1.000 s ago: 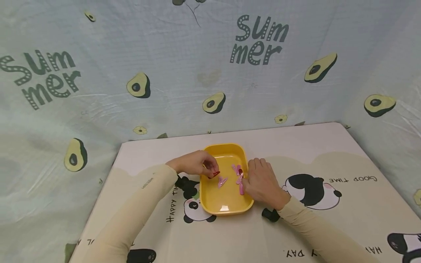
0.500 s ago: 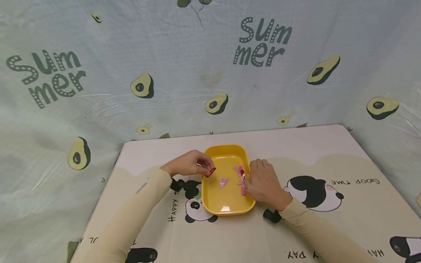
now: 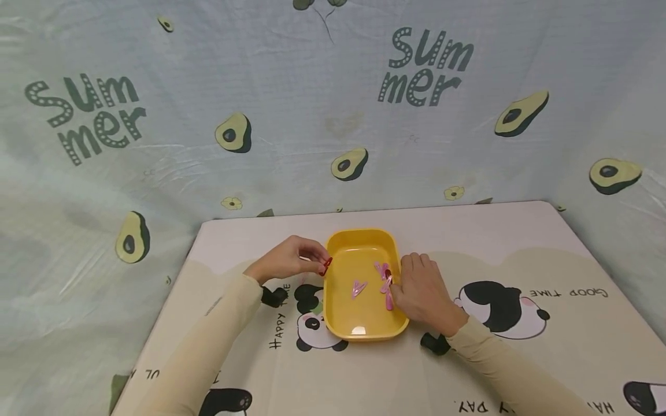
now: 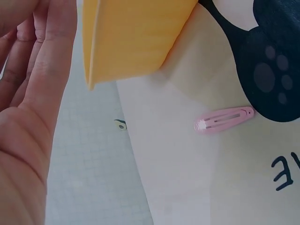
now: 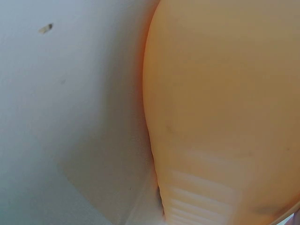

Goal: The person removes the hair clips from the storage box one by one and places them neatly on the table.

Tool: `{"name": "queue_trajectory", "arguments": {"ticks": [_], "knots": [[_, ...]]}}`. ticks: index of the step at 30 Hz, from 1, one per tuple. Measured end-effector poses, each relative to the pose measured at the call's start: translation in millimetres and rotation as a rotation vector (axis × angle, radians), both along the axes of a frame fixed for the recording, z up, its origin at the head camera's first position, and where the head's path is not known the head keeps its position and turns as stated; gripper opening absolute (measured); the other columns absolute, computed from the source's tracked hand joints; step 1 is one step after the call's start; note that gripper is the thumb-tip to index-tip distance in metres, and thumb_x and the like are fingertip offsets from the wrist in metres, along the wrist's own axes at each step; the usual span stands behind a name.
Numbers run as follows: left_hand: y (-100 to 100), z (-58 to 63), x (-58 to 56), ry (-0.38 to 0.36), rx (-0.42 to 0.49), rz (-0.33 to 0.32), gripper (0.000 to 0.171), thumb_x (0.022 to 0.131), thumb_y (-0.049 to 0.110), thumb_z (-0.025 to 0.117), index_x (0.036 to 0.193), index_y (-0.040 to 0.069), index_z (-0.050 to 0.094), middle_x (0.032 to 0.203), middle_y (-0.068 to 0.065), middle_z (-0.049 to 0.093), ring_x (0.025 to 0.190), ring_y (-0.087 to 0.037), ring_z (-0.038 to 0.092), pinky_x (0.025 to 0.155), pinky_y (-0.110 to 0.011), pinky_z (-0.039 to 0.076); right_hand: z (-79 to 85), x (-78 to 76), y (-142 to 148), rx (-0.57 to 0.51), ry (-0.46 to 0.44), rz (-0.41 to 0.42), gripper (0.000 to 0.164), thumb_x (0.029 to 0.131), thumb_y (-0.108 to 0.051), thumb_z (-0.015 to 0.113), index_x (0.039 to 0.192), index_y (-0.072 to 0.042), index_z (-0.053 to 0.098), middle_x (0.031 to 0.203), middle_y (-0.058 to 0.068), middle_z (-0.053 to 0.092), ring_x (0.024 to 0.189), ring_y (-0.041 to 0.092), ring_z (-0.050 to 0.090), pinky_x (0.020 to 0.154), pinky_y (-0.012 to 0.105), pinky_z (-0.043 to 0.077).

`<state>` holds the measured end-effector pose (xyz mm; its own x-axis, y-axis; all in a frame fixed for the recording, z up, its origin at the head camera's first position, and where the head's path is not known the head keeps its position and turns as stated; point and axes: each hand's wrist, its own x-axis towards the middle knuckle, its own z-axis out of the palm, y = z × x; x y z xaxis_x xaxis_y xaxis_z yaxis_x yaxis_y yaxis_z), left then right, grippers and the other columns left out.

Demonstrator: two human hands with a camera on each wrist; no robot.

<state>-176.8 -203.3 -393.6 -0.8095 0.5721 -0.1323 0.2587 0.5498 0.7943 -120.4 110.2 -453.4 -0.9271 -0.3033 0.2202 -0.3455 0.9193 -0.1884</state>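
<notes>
In the head view my left hand [image 3: 291, 258] pinches a small red hair clip [image 3: 325, 266] at the left rim of the yellow tray [image 3: 359, 320]. My right hand [image 3: 424, 292] holds the tray's right side, with the thumb over the rim. Inside the tray lie a pink hair clip [image 3: 358, 288] and, nearer the right wall, several more pink clips [image 3: 389, 299] with a dark red one [image 3: 387, 273] among them. The left wrist view has a pink hair clip [image 4: 225, 119] lying on the table outside the tray; the red clip is hidden there.
The table [image 3: 374, 381] has a light cover printed with pandas and words. Behind it hangs a pale cloth [image 3: 291, 115] with avocado prints. A black wrist camera [image 3: 274, 296] sits under the left wrist, another [image 3: 435, 344] under the right.
My left hand has moved left with the red hair clip, from over the tray's inside to its left rim. The right hand stays on the tray, and the head view has shifted slightly.
</notes>
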Motion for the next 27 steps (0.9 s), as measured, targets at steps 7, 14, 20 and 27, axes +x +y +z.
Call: {"name": "queue_trajectory", "arguments": {"ticks": [7, 14, 20, 27], "knots": [[-11.1, -2.5, 4.3, 0.013, 0.020, 0.100, 0.021, 0.092, 0.014, 0.076, 0.113, 0.008, 0.076, 0.107, -0.006, 0.077, 0.094, -0.016, 0.069, 0.089, -0.028, 0.061, -1.6, -0.2, 1.3, -0.004, 0.004, 0.000, 0.032, 0.089, -0.026, 0.062, 0.104, 0.002, 0.054, 0.085, 0.008, 0.043, 0.083, 0.025, 0.039, 0.076, 0.037, 0.032], [-21.5, -9.6, 8.7, -0.043, 0.037, 0.173, 0.021, 0.092, 0.017, 0.077, 0.112, 0.010, 0.076, 0.108, -0.007, 0.077, 0.091, -0.016, 0.071, 0.093, -0.032, 0.061, -2.4, 0.0, 2.8, -0.013, 0.017, 0.002, 0.031, 0.088, -0.025, 0.062, 0.103, 0.001, 0.054, 0.085, 0.008, 0.043, 0.083, 0.025, 0.039, 0.076, 0.037, 0.032], [-30.8, -18.5, 12.5, -0.089, 0.066, 0.215, 0.021, 0.094, 0.016, 0.074, 0.114, 0.009, 0.074, 0.106, -0.009, 0.076, 0.093, -0.027, 0.073, 0.092, -0.035, 0.062, -3.1, 0.2, 2.3, -0.019, 0.016, 0.001, 0.030, 0.087, -0.024, 0.062, 0.102, 0.002, 0.054, 0.084, 0.008, 0.042, 0.082, 0.025, 0.038, 0.076, 0.037, 0.031], [-42.0, -28.1, 14.7, -0.097, 0.056, 0.278, 0.021, 0.094, 0.016, 0.073, 0.114, 0.009, 0.074, 0.106, -0.009, 0.075, 0.091, -0.022, 0.071, 0.092, -0.033, 0.062, -2.2, -0.4, 0.0, -0.019, 0.008, 0.005, 0.030, 0.088, -0.024, 0.061, 0.102, 0.002, 0.054, 0.083, 0.008, 0.042, 0.082, 0.026, 0.038, 0.076, 0.037, 0.031]]}}
